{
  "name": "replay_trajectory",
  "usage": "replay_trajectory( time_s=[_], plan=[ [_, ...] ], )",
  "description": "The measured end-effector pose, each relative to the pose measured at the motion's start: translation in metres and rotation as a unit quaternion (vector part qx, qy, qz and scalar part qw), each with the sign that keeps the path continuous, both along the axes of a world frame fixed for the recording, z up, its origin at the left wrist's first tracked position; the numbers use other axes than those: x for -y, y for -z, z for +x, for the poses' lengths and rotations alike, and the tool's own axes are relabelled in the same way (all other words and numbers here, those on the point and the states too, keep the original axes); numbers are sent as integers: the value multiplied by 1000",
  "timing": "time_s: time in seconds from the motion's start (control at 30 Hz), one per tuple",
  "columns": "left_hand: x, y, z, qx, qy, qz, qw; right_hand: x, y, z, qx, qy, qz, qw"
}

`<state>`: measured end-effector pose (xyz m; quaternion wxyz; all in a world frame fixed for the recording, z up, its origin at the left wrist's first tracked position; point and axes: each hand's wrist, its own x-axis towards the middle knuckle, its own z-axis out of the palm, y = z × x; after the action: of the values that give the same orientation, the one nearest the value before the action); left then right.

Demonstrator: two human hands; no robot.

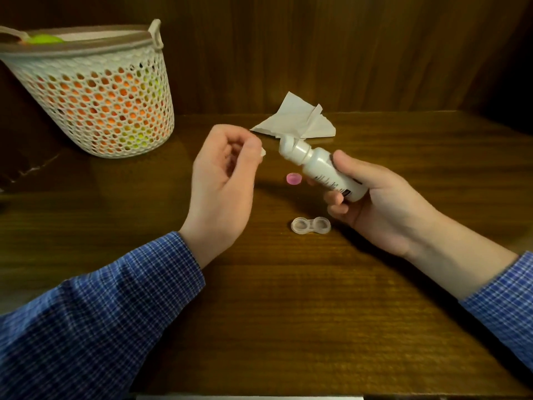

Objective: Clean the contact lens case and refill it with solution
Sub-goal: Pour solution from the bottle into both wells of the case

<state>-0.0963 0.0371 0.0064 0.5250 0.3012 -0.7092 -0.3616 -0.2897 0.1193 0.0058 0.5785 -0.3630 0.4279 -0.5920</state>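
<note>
Basket: one white mesh basket (95, 93) far left of the lens case, orange and yellow-green items showing through its holes.
Lens case: one clear two-well lens case (311, 225), both wells uncapped, on the table (288, 313).
Cap: one pink cap (294, 178) just behind the case.
Right hand: right hand (383, 209) grip wrapped around one white solution bottle (323, 166), tilted, above the case.
Left hand: left hand (225, 168) grip pinching a small white piece (262, 152), left of the case.
Tissue: one crumpled tissue (294, 121) behind the case.
</note>
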Motion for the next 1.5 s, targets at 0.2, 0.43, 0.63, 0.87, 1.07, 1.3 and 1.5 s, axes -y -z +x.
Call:
replay_trajectory(
  time_s=[0.2, 0.43, 0.63, 0.87, 1.07, 1.3, 1.5],
  plan=[
    [-10, 5, -1, 124, 83, -36, 988, -5, 5, 4, -288, 65, -88, 951],
    [-13, 7, 0, 65, 152, 69, 984, -8, 15, 10, -451, 102, -190, 866],
    [-13, 7, -1, 104, 147, 69, 981, -8, 14, 11, -448, 133, -215, 857],
    [-14, 3, 0, 128, 134, 61, 981, -8, 13, 12, -453, 132, -227, 852],
    [-11, 3, 2, 135, 130, 53, 981, -8, 14, 12, -451, 135, -230, 852],
    [-8, 1, 2, 158, 117, 19, 980, -9, 15, 11, -458, 137, -236, 846],
    [-8, -8, -2, 180, 101, -18, 978, -7, 14, 8, -416, 127, -206, 877]
  ],
)
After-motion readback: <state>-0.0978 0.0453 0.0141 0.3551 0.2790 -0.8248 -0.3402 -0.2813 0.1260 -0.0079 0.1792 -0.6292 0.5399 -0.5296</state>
